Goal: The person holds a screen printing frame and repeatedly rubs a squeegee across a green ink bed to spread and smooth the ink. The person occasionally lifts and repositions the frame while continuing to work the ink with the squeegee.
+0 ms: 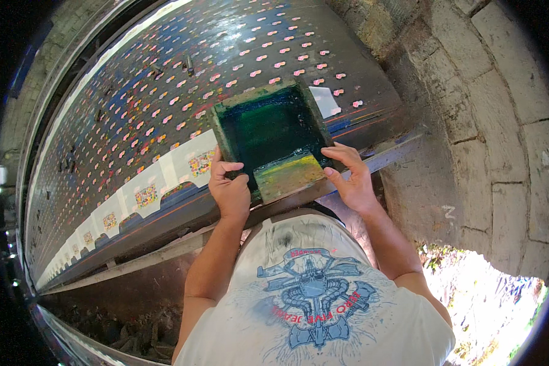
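Note:
Both hands hold a screen-printing frame (267, 131) by its two sides, near its closer corners. Dark green mesh fills it, with wet-looking blue-green ink along the inner edges. Across its near end runs a yellow and green stained strip (290, 177). My left hand (230, 186) is closed on the left side, thumb on top. On the right side my right hand (351, 180) grips with thumb and fingers. The frame is over the near edge of a long printing table (372, 85); whether it touches the surface cannot be told. It covers part of a white fabric piece (326, 102).
Small pink marks in rows cover the dark tabletop. White fabric pieces (171, 166) with colourful square prints line its near edge toward the left. A small dark object (190, 65) lies farther back. A block wall (482, 116) stands at the right.

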Tool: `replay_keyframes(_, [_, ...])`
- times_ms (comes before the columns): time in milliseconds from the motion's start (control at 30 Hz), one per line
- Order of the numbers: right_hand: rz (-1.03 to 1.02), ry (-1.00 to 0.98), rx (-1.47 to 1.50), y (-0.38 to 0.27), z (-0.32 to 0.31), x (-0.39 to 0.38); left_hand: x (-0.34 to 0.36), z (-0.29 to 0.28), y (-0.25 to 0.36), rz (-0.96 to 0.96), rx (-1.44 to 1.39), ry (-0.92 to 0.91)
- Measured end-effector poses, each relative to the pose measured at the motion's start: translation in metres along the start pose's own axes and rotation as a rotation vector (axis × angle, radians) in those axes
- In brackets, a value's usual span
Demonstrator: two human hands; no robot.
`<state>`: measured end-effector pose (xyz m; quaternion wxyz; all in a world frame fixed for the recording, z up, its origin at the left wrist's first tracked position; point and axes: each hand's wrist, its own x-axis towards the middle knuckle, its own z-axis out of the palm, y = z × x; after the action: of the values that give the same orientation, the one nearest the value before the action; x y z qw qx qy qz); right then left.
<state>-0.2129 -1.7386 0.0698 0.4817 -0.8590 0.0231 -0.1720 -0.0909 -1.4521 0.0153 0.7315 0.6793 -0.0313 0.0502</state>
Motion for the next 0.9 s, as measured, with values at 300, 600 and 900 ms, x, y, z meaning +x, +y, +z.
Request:
replay_keyframes(300, [-0.030,-0.082,0.084,0.043,-0.067,0.011,-0.013,0.058,-0.001,-0.182,-0.032,0.053])
replay_keyframes(600, [-0.076,-0.145,0.107,0.050,-0.082,0.017,-0.013,0.065,0.006,-0.225,-0.029,0.071])
replay_keyframes(900, [-0.306,-0.194,-0.098,0.034,-0.080,0.028,-0.013,0.062,0.000,-0.266,-0.042,0.084])
